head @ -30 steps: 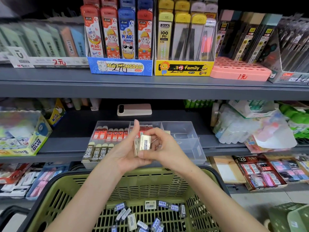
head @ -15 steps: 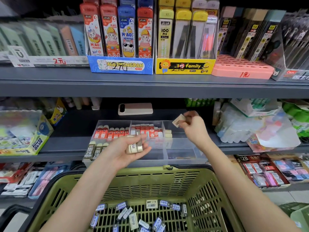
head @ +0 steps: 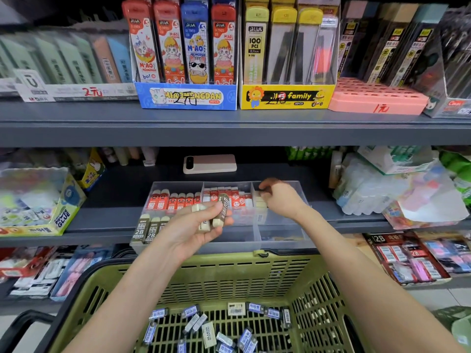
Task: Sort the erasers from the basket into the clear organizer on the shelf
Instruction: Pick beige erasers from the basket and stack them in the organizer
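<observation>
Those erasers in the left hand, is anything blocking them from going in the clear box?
Nothing visible does. The left hand holds the erasers just above the open-topped clear organizer. The right hand occupies only the back right compartment.

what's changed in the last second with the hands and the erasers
The right hand took one eraser from the left hand's stack and carried it right, into the organizer's back right compartment. The left hand kept the rest. Basket unchanged.
</observation>
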Motion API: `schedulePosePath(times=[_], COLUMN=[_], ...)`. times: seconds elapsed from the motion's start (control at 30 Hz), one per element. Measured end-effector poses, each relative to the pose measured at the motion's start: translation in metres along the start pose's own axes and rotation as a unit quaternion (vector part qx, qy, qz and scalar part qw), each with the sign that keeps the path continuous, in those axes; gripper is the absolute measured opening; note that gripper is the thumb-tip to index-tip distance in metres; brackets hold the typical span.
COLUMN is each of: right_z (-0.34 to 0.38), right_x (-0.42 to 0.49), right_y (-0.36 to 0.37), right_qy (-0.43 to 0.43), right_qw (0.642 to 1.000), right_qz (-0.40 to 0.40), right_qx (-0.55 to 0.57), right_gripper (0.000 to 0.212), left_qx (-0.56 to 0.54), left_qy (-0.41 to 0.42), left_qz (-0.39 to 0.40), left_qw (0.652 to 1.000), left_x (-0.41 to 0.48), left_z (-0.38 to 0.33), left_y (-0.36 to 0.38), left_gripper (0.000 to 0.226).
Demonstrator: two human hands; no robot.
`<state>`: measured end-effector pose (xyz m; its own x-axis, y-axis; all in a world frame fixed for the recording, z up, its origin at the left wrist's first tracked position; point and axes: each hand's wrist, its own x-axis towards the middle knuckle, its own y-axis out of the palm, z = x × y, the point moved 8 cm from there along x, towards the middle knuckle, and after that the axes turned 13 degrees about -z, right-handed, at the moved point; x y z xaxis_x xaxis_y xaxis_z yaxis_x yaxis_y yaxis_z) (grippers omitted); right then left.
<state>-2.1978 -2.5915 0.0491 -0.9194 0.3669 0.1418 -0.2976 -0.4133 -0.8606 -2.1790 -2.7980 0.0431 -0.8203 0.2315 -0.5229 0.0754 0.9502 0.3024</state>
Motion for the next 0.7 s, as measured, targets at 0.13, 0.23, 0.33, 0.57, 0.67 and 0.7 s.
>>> schedulePosePath(times=[0.13, 0.23, 0.33, 0.57, 0.67, 0.7], right_z=[-0.002, 0.004, 0.031, 0.083, 0.087, 0.088], right_x=[-0.004, -0.008, -0.025, -0.073, -0.078, -0.080], right_y=[0.005, -0.015, -0.037, -0.040, -0.050, -0.049], right_qy=[0.016, 0.008, -0.033, -0.155, -0.186, -0.181], right_qw=[0.999, 0.999, 0.994, 0.958, 0.964, 0.962], right_qz=[0.048, -0.019, -0.070, 0.084, 0.042, 0.050], right_qx=[-0.011, -0.045, 0.077, 0.227, 0.188, 0.197], right_gripper=[0.029, 0.029, 0.025, 0.035, 0.023, 0.020], left_qx=[-0.029, -0.032, -0.030, 0.004, 0.043, 0.053], left_qy=[-0.008, -0.011, -0.014, -0.028, -0.013, -0.006], left_qz=[-0.029, -0.028, -0.013, 0.056, 0.063, 0.060], left_qw=[0.999, 0.999, 0.999, 0.998, 0.997, 0.997], left_x=[-0.001, -0.003, -0.006, -0.019, -0.025, -0.026], left_z=[0.000, 0.001, 0.001, 0.002, -0.001, -0.002], left_y=[-0.002, 0.001, 0.007, 0.024, 0.018, 0.014], left_gripper=[0.031, 0.027, 0.025, 0.023, 0.020, 0.023])
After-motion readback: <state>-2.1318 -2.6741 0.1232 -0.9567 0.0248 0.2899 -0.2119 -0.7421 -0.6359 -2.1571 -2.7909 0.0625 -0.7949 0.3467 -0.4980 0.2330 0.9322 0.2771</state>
